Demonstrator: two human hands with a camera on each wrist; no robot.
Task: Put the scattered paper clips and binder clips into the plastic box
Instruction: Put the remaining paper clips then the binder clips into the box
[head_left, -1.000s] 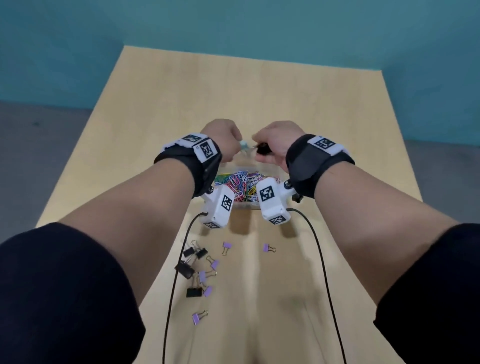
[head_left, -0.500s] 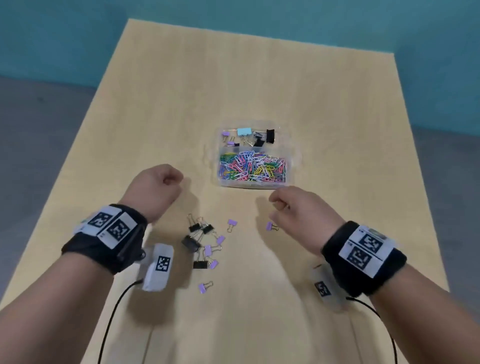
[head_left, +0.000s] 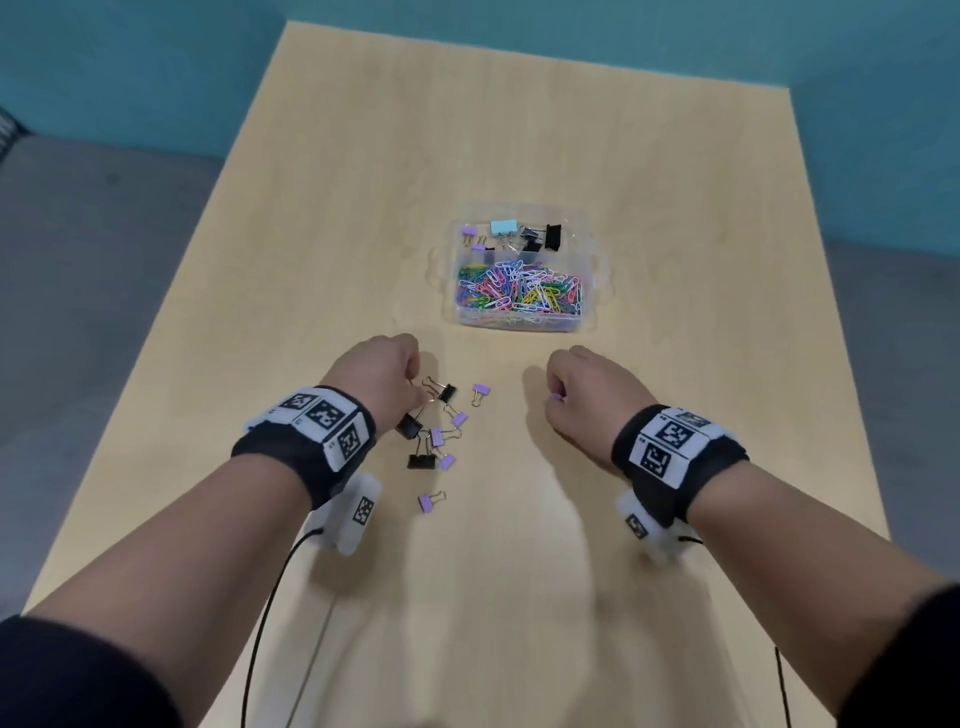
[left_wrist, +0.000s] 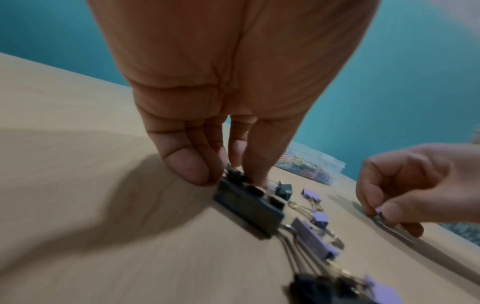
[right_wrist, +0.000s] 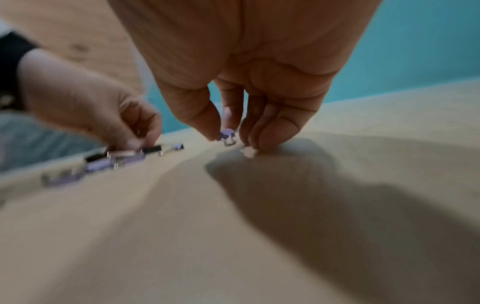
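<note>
A clear plastic box (head_left: 597, 260) sits mid-table, with coloured paper clips in its near half and several binder clips in its far half. Scattered black and purple binder clips (head_left: 437, 436) lie in front of it, near the left hand. My left hand (head_left: 415, 405) (left_wrist: 226, 174) pinches the wire handle of a black binder clip (head_left: 410, 427) (left_wrist: 249, 203) that rests on the table. To the right, my right hand (head_left: 553, 397) (right_wrist: 228, 133) pinches a small purple binder clip (head_left: 556, 398) (right_wrist: 227, 133) at the table surface.
The light wooden table (head_left: 519, 130) stretches beyond the box to a teal wall. A lone purple clip (head_left: 426, 501) lies nearest me. Black cables (head_left: 260, 623) trail from both wrist cameras along the table.
Both hands pulled back from over the box to the scattered clips. The left hand moved right onto a black clip; the right hand closed on the purple clip by its fingers.
</note>
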